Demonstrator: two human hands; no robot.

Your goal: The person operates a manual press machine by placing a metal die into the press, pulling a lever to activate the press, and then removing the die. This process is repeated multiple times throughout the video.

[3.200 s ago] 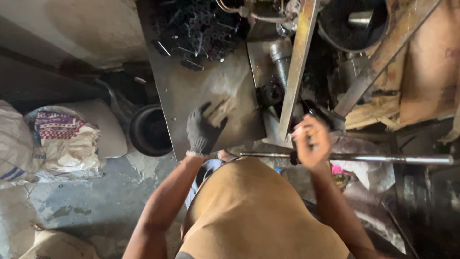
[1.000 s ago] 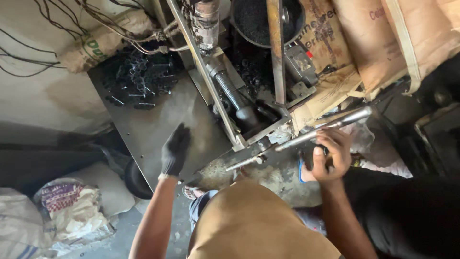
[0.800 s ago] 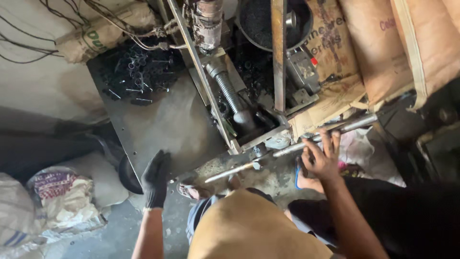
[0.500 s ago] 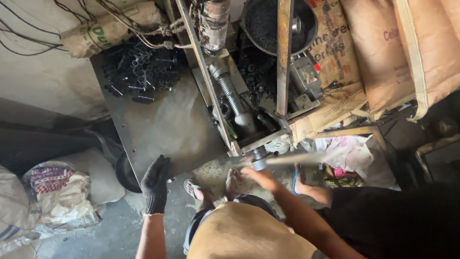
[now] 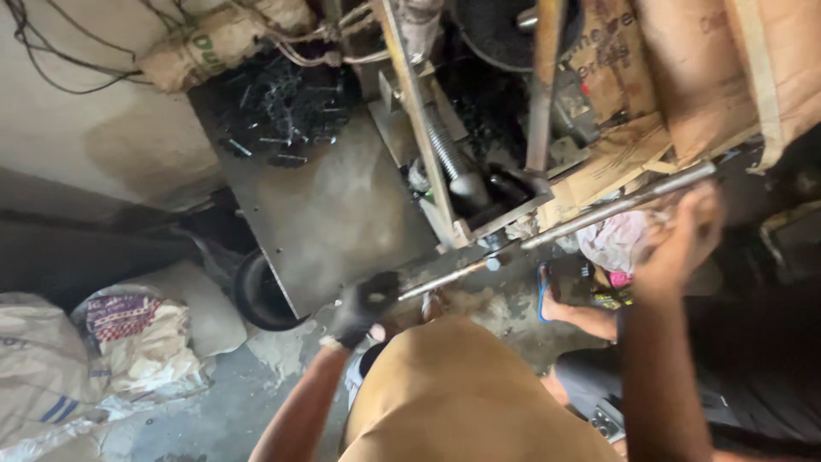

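Note:
A long metal rod (image 5: 556, 231) runs slantwise across the front of a machine frame (image 5: 419, 137), low at the left and high at the right. My left hand (image 5: 363, 308), in a black glove, is curled at the rod's low left end. At the rod's high right end is my bare right hand (image 5: 684, 235), blurred, with its fingers wrapped around the rod. A dark threaded shaft (image 5: 445, 154) stands inside the frame, just above the rod.
A grey steel plate (image 5: 333, 214) lies left of the frame, with a heap of dark metal parts (image 5: 274, 103) at its far end. A black tub (image 5: 256, 295) and filled sacks (image 5: 137, 342) sit at the left. Cardboard (image 5: 676, 77) leans at the right. A foot in a blue sandal (image 5: 547, 295) rests below the rod.
My right hand slid from the rod's middle out to its right end. The gloved left hand came up and right to the rod's left end. The view shifted slightly.

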